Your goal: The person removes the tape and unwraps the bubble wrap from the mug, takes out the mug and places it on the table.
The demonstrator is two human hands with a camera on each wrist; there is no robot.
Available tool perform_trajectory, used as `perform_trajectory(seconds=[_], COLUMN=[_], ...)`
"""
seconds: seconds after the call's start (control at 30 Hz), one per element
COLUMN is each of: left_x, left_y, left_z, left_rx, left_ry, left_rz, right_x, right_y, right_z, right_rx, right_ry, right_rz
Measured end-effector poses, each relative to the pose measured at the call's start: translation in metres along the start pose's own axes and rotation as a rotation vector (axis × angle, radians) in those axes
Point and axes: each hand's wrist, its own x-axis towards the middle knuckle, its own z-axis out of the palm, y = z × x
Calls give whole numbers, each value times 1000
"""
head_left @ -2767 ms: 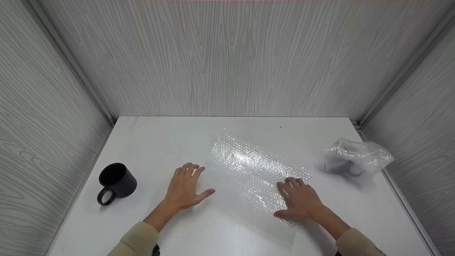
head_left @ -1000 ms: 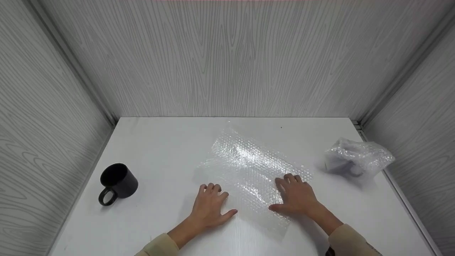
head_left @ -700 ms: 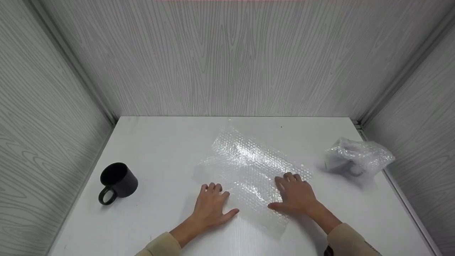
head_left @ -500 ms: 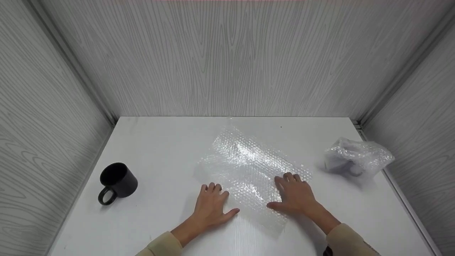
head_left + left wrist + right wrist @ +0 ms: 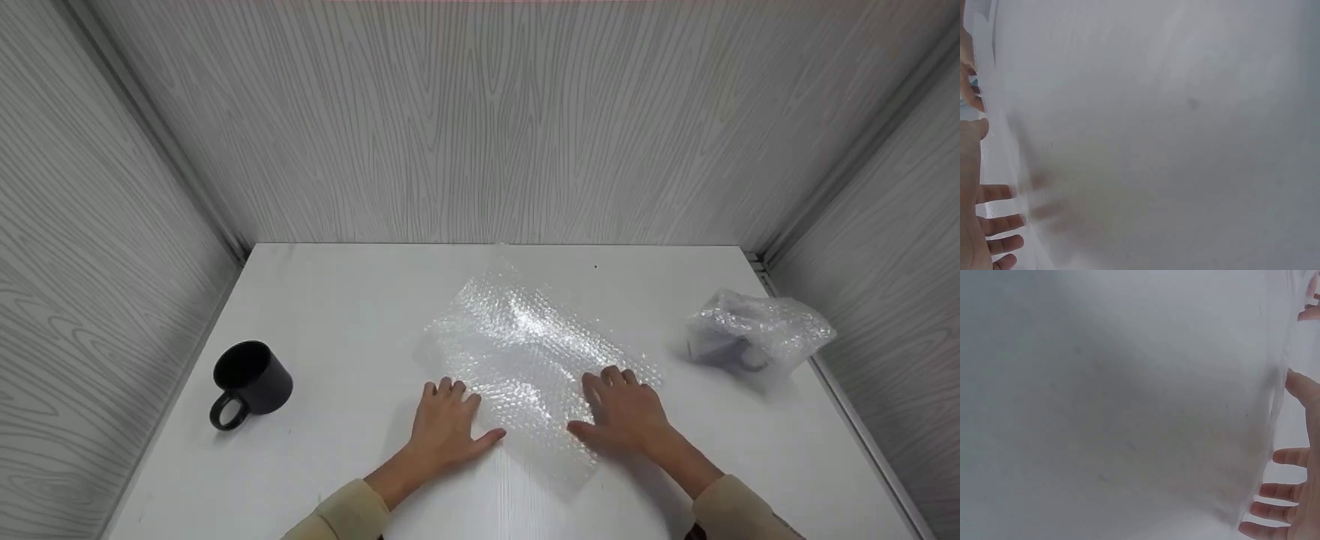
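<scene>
A clear sheet of bubble wrap [image 5: 517,352] lies spread at a slant over the middle of the white table, its far corner reaching the back edge. My left hand [image 5: 444,429] rests at its near left edge, fingers spread and thumb pointing right. On its right side lies my right hand [image 5: 626,412], palm down with fingers spread, touching the sheet. In the left wrist view the fingertips of my left hand [image 5: 994,219] meet the sheet's edge. The right wrist view has the fingers of my right hand [image 5: 1283,500] against the film.
A black mug [image 5: 252,377] stands at the left of the table [image 5: 337,315], handle toward the near left. At the right sits a bubble-wrapped bundle [image 5: 757,330], with a pale handle-like shape showing through. Wood-grain panels [image 5: 487,120] enclose the back and both sides.
My left hand has shifted right and nearer to me, onto the wrap's near left edge. The sheet has turned and spread, its far corner moving back. My right hand has moved only slightly.
</scene>
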Motion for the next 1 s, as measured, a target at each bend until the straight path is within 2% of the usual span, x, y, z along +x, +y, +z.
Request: perform_trajectory(seconds=[0.23, 0.53, 0.77, 1.0], left_x=[7, 18, 24, 32], left_y=[-3, -6, -10, -13], left_z=[2, 0, 2, 1], left_rx=[-34, -47, -83, -100], left_ry=[-24, -113, -144, -211], left_rz=[-41, -84, -108, -121], right_x=[-5, -9, -11, -16], right_y=[0, -2, -2, -3], right_z=[2, -3, -3, -5], right_rx=[5, 7, 12, -7], right_ry=[7, 17, -1, -3], right_rz=[19, 5, -5, -28])
